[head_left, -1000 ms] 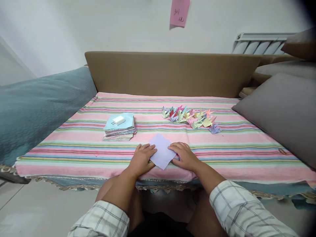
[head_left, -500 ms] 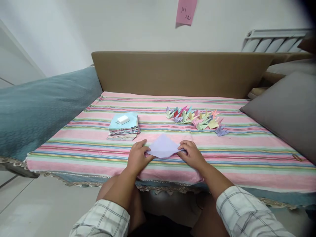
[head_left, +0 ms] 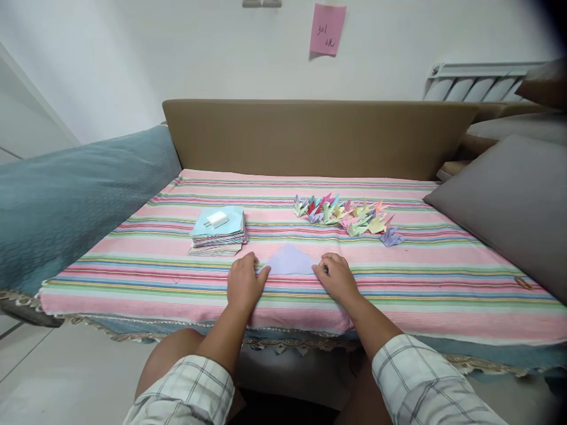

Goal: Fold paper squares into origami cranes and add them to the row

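A light purple sheet of origami paper [head_left: 289, 261] lies on the striped cloth, folded into a triangle with its peak pointing away from me. My left hand [head_left: 245, 283] grips the left corner between thumb and fingers. At the opposite corner my right hand [head_left: 335, 275] is closed, with thumb and curled fingers pinching the paper. Both corners are partly hidden by the fingers. Beyond the paper to the right sits a group of folded paper cranes [head_left: 349, 218] in many colours.
To the left stands a stack of square paper [head_left: 217, 241] with a white charger plug [head_left: 217, 219] on top. The striped cloth [head_left: 146, 277] covers the seat. A grey cushion [head_left: 509, 200] leans at the right, a blue-covered armrest [head_left: 88, 183] at the left, and a brown backrest [head_left: 310, 136] behind.
The purple paper has gone from a lifted, curved shape to a flat triangle with a straight near edge. Both hands still hold its corners. The view has tilted up slightly.
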Demonstrator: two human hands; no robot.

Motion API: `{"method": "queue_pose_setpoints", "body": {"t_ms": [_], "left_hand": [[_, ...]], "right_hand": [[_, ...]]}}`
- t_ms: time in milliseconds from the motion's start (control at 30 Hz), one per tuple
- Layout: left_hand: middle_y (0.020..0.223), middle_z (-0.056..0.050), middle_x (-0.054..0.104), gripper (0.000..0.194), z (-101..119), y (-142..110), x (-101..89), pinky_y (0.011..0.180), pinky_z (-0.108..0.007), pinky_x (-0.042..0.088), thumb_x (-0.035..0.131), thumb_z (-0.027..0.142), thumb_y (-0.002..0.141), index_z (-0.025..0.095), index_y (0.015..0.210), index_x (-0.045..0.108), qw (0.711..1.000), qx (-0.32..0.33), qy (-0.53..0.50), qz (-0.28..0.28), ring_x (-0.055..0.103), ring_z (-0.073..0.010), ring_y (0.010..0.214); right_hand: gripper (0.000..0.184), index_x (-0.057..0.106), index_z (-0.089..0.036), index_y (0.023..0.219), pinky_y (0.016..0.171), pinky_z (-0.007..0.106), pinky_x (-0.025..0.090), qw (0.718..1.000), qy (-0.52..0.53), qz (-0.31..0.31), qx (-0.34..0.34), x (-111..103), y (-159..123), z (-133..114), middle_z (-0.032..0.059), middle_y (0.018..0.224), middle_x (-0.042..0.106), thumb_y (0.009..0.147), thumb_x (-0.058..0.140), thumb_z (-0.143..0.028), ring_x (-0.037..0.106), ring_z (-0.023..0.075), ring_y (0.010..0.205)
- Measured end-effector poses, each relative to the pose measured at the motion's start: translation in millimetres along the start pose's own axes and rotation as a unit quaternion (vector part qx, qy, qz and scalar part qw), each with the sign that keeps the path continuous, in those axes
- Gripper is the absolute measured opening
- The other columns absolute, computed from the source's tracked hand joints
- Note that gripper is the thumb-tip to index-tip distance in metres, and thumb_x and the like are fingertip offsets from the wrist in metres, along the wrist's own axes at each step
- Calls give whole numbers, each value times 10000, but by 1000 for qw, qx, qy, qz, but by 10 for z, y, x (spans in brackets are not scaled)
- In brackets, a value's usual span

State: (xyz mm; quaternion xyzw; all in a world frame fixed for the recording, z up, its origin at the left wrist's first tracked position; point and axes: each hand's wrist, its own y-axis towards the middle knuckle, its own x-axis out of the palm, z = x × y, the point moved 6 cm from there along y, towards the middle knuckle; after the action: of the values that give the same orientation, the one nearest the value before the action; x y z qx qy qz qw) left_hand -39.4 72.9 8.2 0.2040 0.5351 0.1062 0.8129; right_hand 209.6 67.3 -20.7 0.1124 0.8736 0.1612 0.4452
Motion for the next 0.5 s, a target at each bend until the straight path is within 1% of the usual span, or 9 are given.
{"method": "queue_pose_setpoints", "body": {"t_ms": [33,67,100,133,167,200,267,367,500], "left_hand": [[1214,-102,599,280,41,-33,-28,958,-491,380,549,363,822,203,1049,575,1000,11,13,20,524,-296,1106],[1283,-98,557,293,106,-76,-51,1025,-531,296,520,335,845,210,1107,559,998,35,28,39,479,-301,1179],[1321,-86,531,297,196,-130,-54,1071,-559,203,486,313,868,223,1143,550,995,76,40,45,436,-300,1234],[1332,-71,524,311,308,-195,-25,1095,-561,140,461,311,885,237,1175,542,990,132,45,29,402,-290,1272],[1334,-61,524,337,430,-272,23,1109,-544,123,453,328,891,248,1210,527,980,196,42,0,381,-276,1295],[1352,-59,506,387,542,-355,79,1116,-527,125,460,366,887,256,1255,500,966,255,36,-34,356,-269,1316],[1399,-74,450,533,698,-491,182,1124,-493,148,475,472,862,241,1340,425,940,327,33,-92,308,-266,1347],[1423,-88,415,661,774,-555,274,1125,-479,164,434,576,846,215,1393,349,930,341,41,-131,298,-266,1352],[1425,-80,414,646,764,-527,298,1098,-461,235,401,599,851,222,1376,378,930,334,38,-148,335,-269,1330]], "right_hand": [[200,512,-213,633,852,384,404,1000,-4,-1,0,1,2,0,71,949,580,794,543,-327,493,241,974],[195,506,-213,631,851,385,404,1000,-9,-3,-1,3,5,-2,73,944,581,789,548,-318,495,242,970],[192,500,-213,630,851,385,403,1000,-13,-4,-3,5,7,-6,74,939,582,786,553,-312,496,243,965],[191,497,-213,629,850,386,403,1000,-16,-4,-5,6,10,-11,76,935,584,783,556,-308,498,244,961],[191,494,-213,628,850,388,403,1000,-19,-3,-7,6,12,-17,77,935,585,781,559,-308,498,245,958],[192,494,-213,628,852,390,401,1000,-22,0,-10,5,14,-22,78,935,586,779,562,-309,498,246,955],[190,497,-213,631,858,393,398,999,-27,6,-16,3,16,-31,78,936,586,778,564,-313,499,246,946],[191,495,-214,630,858,392,397,999,-35,10,-23,1,16,-38,76,930,587,782,558,-312,502,239,921],[196,479,-221,636,815,374,403,999,-41,20,-28,-25,8,-76,62,884,587,779,566,-323,505,229,875]]}}
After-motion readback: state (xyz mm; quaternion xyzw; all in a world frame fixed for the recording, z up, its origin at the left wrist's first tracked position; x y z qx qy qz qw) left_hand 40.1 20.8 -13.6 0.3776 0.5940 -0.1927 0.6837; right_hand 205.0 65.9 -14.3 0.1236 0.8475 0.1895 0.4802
